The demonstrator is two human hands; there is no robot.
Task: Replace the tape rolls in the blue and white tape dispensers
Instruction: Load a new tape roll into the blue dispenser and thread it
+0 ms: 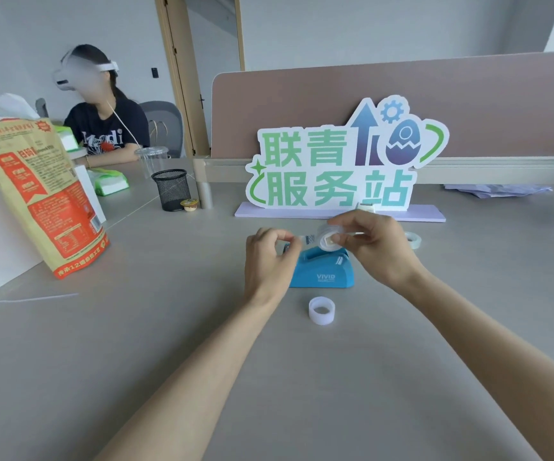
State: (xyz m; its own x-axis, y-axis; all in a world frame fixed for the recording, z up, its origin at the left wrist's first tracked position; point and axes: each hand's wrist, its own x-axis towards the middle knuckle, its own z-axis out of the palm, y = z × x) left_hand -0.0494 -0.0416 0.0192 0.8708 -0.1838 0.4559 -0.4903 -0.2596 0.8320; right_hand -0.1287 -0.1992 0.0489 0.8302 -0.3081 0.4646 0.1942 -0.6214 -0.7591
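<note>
- Blue plastic formed the body of the tape dispenser [322,272], which stood on the grey desk [169,361] at mid-frame, marked "VIVID" on its near side.
- Right hand [373,247] was closed around a clear tape roll [327,239] on a pale core, thumb and fingers pinching its sides, and held it just above the dispenser's open top; whether roll and dispenser touched could not be told.
- Left hand [269,257] was curled beside the dispenser's left end, thumb and forefinger pinched together near a strip of tape [309,240] running from the roll; whether they gripped the strip could not be told.
- White empty core [321,310] stood on the desk just in front of the dispenser, apart from both hands.
- Second clear tape roll [413,239] lay flat on the desk behind the right hand, partly hidden by it.
- Small white object [367,207], mostly hidden behind the right hand, sat at the foot of the sign [335,168]; it could not be identified.
- Background, at left: a printed paper bag [36,194] and a black mesh pen cup [172,189].
</note>
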